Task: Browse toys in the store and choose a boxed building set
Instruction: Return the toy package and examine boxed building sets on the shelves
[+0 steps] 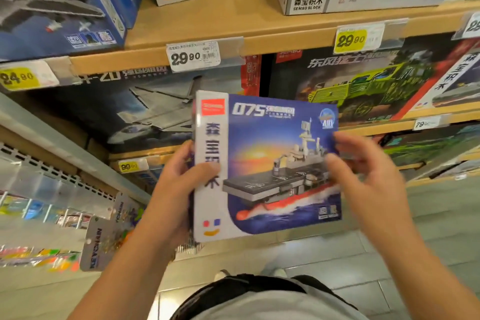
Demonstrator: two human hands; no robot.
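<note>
While the boxed building set (pixel 267 166) stands upright in front of me, clear of the shelves and level with the lower shelf (pixel 389 125), I hold it by its left edge only. My left hand (pixel 179 182) grips that edge, thumb lying across the white side panel on the front and the other fingers hidden behind the carton. My right hand (pixel 363 176) is at the right edge with fingers spread and loosely bent; it is blurred, and I cannot tell whether the fingertips touch the carton, but it does not appear to close on anything. The printed front (a grey-decked warship marked 075) faces me. Handling, as I judge it: the carton is flat, thin-walled cardboard with a glossy print, so it should be light and fairly stiff along the edges but easy to dent in the middle of the panel, and somewhat slick under dry fingers. Recommended hold: opposite side edges, thumbs on the front, fingers behind, pressure near the corners where the card is strongest. Larger boxes, a grey jet box (pixel 145 109) and a green truck box (pixel 363 86), sit on the shelf behind, under a price tag (pixel 193 56) reading 29.90.
</note>
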